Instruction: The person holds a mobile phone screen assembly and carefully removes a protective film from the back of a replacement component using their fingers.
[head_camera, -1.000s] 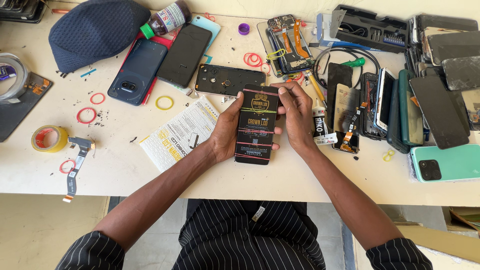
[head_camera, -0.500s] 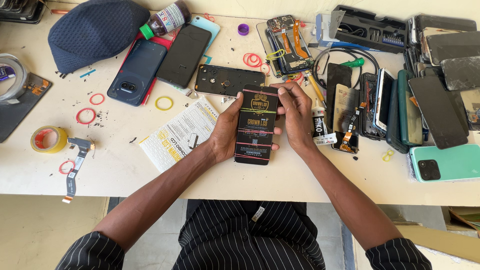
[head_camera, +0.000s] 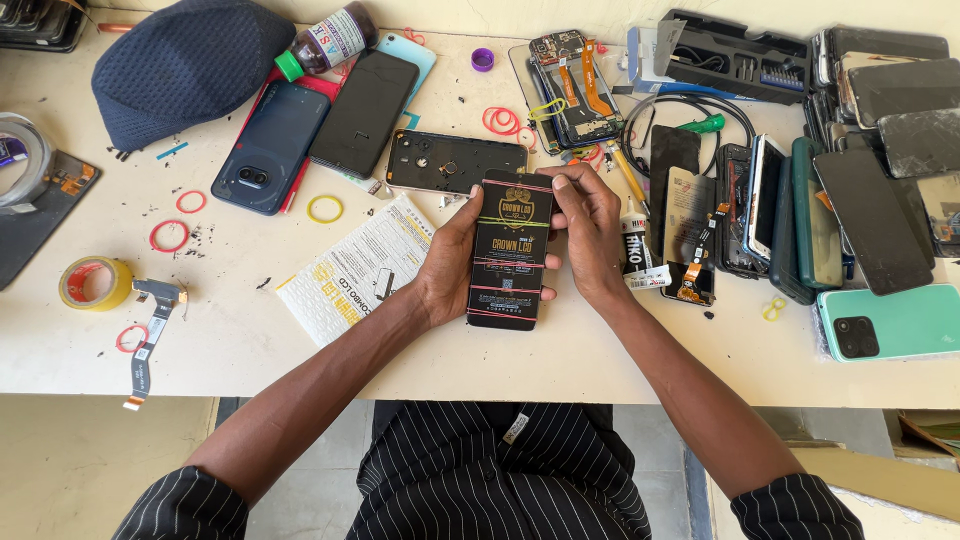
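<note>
Gripping black phone screen (head_camera: 511, 250), both hands, long axis pointing away

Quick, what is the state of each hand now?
Left hand: closed on the black phone screen.
Right hand: holding the same screen's top right edge.

Arms: your two bare forearms reach up from striped sleeves, converging at mid-table.
Left hand (head_camera: 448, 268): your palm cups from the left, thumb on top (fingers hidden beneath).
Right hand (head_camera: 590, 232): your fingers curl inward, fingertips pinched at the upper right.
</note>
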